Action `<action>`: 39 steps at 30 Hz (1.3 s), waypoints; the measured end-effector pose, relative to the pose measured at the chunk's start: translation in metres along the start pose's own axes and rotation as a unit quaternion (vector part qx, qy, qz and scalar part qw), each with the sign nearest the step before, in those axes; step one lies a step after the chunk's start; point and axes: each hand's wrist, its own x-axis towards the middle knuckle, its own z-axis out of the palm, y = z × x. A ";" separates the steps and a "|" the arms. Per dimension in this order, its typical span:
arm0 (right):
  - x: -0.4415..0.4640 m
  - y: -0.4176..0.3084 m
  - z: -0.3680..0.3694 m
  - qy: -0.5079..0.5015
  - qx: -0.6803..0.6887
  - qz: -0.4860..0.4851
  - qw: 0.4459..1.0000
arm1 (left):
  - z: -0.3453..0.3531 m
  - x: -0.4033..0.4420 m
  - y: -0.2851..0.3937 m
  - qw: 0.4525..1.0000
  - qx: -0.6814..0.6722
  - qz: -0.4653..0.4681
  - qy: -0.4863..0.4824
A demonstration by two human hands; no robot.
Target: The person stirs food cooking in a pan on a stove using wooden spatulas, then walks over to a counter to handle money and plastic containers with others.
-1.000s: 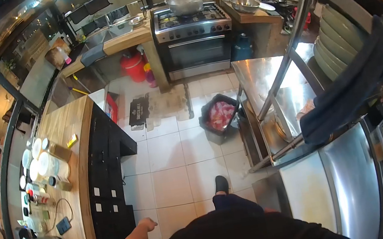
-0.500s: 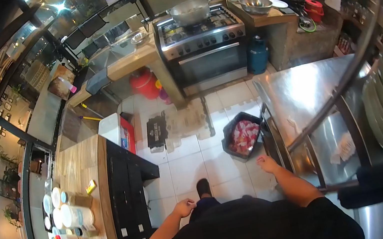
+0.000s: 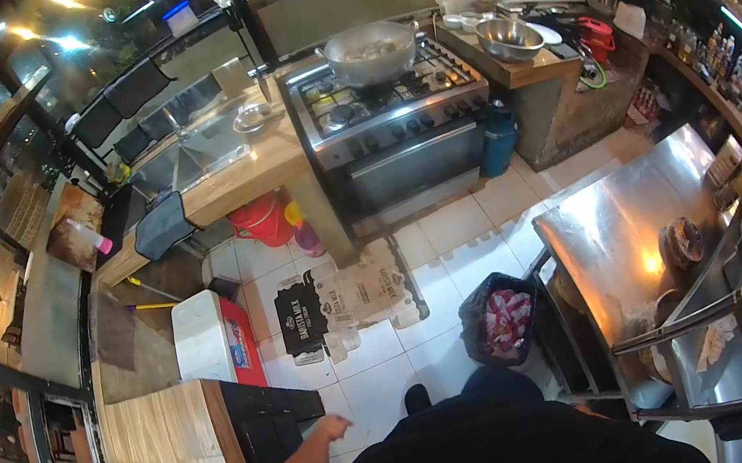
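My left hand [image 3: 333, 427] hangs beside the dark cabinet, its fingers loosely extended and nothing visible in them. My right hand is out of sight past my black shirt [image 3: 448, 459]; only a sliver of that arm shows near the steel table. On the floor ahead and to the right stands a black bin [image 3: 477, 336] with red and white pieces [image 3: 508, 319] inside, too small to name. Neither hand touches the bin. One dark shoe [image 3: 417, 398] shows on the white tiles.
Flattened cardboard [image 3: 372, 295] lies on the floor. A stove [image 3: 392, 120] carries a large pot [image 3: 370, 52]. The steel table [image 3: 624, 219] borders the right, a wooden counter [image 3: 168, 427] the left. A cooler [image 3: 202, 333] and red bucket [image 3: 261, 220] stand near the sink.
I have stepped forward, so the stove and bin appear closer. My left hand has swung out toward the cabinet. My right hand, visible near the bin before, has gone out of view.
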 end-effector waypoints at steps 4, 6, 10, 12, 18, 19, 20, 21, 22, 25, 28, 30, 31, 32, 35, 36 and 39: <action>0.009 -0.033 0.031 0.030 0.006 0.061 0.998 | -0.107 0.075 0.063 0.986 -0.149 0.012 0.077; 0.035 -0.072 0.033 0.024 0.009 0.047 0.999 | -0.151 0.101 0.119 0.959 -0.250 0.065 0.114; 0.109 -0.150 0.012 0.006 -0.002 0.010 1.000 | -0.224 0.140 0.238 0.932 -0.328 0.124 0.089; 0.155 -0.192 -0.008 -0.004 -0.009 -0.013 1.000 | -0.257 0.147 0.297 0.920 -0.363 0.121 0.085; 0.262 -0.343 -0.081 -0.022 -0.040 -0.134 0.990 | -0.380 0.155 0.418 0.865 -0.467 0.179 0.041; 0.280 -0.375 -0.093 -0.015 -0.046 -0.182 0.982 | -0.406 0.159 0.432 0.825 -0.527 0.198 0.054; 0.288 -0.412 -0.105 -0.004 -0.048 -0.216 0.975 | -0.429 0.161 0.447 0.780 -0.585 0.214 0.064; 0.276 -0.453 -0.114 0.059 -0.014 -0.194 0.979 | -0.453 0.157 0.464 0.759 -0.608 0.216 0.094; 0.260 -0.503 -0.115 0.122 0.022 -0.170 0.977 | -0.476 0.154 0.477 0.737 -0.627 0.218 0.123; 0.265 -0.562 -0.126 0.152 0.054 -0.184 0.970 | -0.550 0.191 0.493 0.682 -0.677 0.239 0.141; 0.261 -0.573 -0.119 0.154 0.073 -0.165 0.971 | -0.619 0.224 0.519 0.640 -0.716 0.228 0.159; 0.274 -0.531 -0.103 0.144 0.076 -0.144 0.976 | -0.653 0.240 0.533 0.618 -0.745 0.209 0.142; 0.279 -0.508 -0.093 0.125 0.069 -0.108 0.984 | -0.672 0.249 0.543 0.581 -0.777 0.199 0.136; 0.282 -0.502 -0.094 0.108 0.060 -0.076 0.989 | -0.692 0.264 0.544 0.585 -0.776 0.200 0.122; 0.261 -0.501 -0.089 0.123 0.173 -0.107 0.971 | -0.714 0.279 0.553 0.579 -0.775 0.243 0.073; 0.281 -0.472 -0.083 0.117 0.235 -0.140 0.955 | -0.719 0.288 0.555 0.575 -0.778 0.243 0.069; 0.259 -0.530 -0.095 0.131 0.224 -0.097 0.961 | -0.724 0.305 0.552 0.556 -0.776 0.248 0.162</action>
